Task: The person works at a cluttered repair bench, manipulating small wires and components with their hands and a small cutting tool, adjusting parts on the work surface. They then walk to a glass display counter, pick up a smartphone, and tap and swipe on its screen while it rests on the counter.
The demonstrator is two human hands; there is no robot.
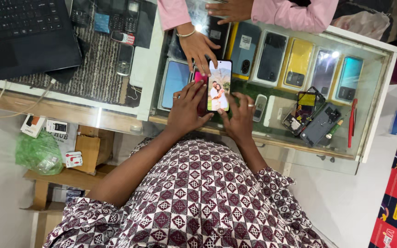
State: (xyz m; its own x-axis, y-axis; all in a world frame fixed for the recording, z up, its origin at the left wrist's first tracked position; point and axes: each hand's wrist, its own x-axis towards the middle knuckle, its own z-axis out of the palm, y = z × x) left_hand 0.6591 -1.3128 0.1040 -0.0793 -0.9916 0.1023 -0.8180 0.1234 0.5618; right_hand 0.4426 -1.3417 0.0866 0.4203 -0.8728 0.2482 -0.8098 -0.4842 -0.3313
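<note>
A smartphone with a lit screen showing a photo of two people lies on the glass counter; a pink edge shows along its left side. My left hand grips its left edge. My right hand, a ring on one finger, holds its lower right corner. Across the counter a person in pink sleeves rests one hand just above the phone's top, fingertips touching or nearly touching it. Their other hand lies farther back.
Under the glass lie several boxed phones in a row. Two opened phones and a red screwdriver lie at the right. A laptop and several keypad phones are at upper left. Cardboard boxes and a green bag sit below.
</note>
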